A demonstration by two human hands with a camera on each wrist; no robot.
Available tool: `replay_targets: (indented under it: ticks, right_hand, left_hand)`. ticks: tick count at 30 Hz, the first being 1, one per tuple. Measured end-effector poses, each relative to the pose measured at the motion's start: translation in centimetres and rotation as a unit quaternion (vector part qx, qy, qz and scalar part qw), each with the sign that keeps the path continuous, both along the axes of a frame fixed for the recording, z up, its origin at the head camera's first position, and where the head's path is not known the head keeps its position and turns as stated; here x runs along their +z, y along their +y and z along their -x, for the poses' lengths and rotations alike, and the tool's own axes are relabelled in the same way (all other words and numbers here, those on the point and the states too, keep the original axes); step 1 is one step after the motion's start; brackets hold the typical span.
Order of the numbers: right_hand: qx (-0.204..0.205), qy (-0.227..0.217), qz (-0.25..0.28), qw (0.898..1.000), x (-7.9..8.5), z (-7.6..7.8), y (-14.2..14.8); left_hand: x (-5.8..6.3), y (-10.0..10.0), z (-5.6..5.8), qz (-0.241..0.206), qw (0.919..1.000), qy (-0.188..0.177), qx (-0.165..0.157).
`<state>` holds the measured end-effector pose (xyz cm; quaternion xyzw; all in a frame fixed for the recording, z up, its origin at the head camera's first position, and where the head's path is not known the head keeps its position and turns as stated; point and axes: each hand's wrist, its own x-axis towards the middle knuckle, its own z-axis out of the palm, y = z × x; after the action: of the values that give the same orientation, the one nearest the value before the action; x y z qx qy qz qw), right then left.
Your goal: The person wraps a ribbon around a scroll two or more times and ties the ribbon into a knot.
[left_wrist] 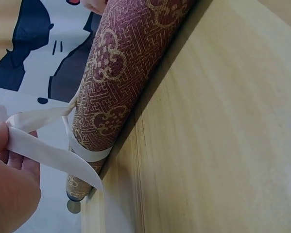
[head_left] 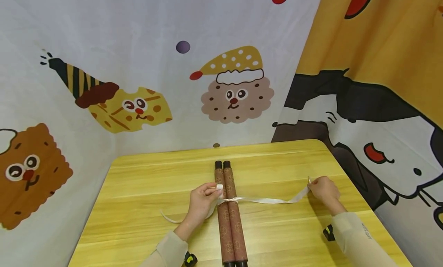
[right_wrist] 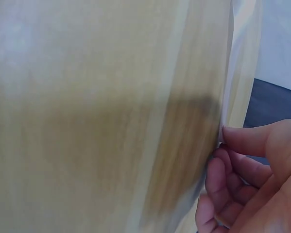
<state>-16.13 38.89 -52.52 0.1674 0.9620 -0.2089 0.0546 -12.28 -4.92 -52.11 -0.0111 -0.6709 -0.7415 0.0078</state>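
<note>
Scrolls (head_left: pixel 233 217), two in number, lie side by side at the middle of the surface (head_left: pixel 145 190), their length running away from the viewer. Nearest are their black near knobs (head_left: pixel 241 263) and two pale sleeves (head_left: pixel 360 236), the right one bearing dark lettering. A black fitting (head_left: pixel 328 233) with a yellow mark shows beside each wrist. The scrolls are reddish brown, with gold motifs and a fine interlocking line pattern, seen closest in the left wrist view.

Farther along, a white ribbon (head_left: pixel 270 200) encircles both scrolls and gathers on top, where the two meet; whether it is knotted there cannot be told. The left grip (head_left: pixel 201 201), just left of the scrolls, pinches a folded loop of the ribbon between thumb and fingers. A free tail falls from this loop to the surface and curves out leftward past the wrist. The right grip (head_left: pixel 324 191), well apart from the scrolls, pinches the ribbon's other end between thumb and forefinger, the remaining fingers curled in. Between scrolls and right grip the band sags slightly.

Beyond lie the black far knobs (head_left: pixel 226 164), short of the surface's far edge. Behind hangs cloth (head_left: pixel 145 36) printed with a biscuit (head_left: pixel 34 182), a cheese wedge (head_left: pixel 135 109), a hatted cookie (head_left: pixel 237 101) and, at right, a black-and-white animal (head_left: pixel 398 144).
</note>
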Motion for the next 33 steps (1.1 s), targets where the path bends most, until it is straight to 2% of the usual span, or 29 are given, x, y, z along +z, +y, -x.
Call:
replay_targets:
  ticks: [6,12,19,24,26,33]
  right_hand:
    - [0.017,0.031,0.012,0.999,0.0,0.1,-0.4]
    - [0.04,0.094,0.024,0.994,1.0,0.5,-1.5]
    - [0.063,0.18,0.035,0.981,2.3,0.8,-3.4]
    - [0.08,0.215,0.063,0.971,2.8,1.2,-5.6]
    - [0.093,0.226,0.076,0.967,2.9,1.3,-6.6]
    - [0.128,0.234,0.131,0.955,3.4,1.6,-10.4]
  left_hand:
    - [0.1,0.1,-0.2,0.004,0.9997,0.024,0.004]
    - [0.1,0.1,-0.2,-0.004,0.9997,0.021,0.012]
    - [-0.1,0.2,-0.2,0.001,0.9995,0.022,0.022]
    - [-0.2,0.1,-0.2,-0.002,0.9997,0.018,0.017]
    - [0.0,0.0,-0.3,-0.01,0.9998,0.015,0.009]
    - [2.5,0.0,-1.2,-0.011,0.9997,0.021,-0.007]
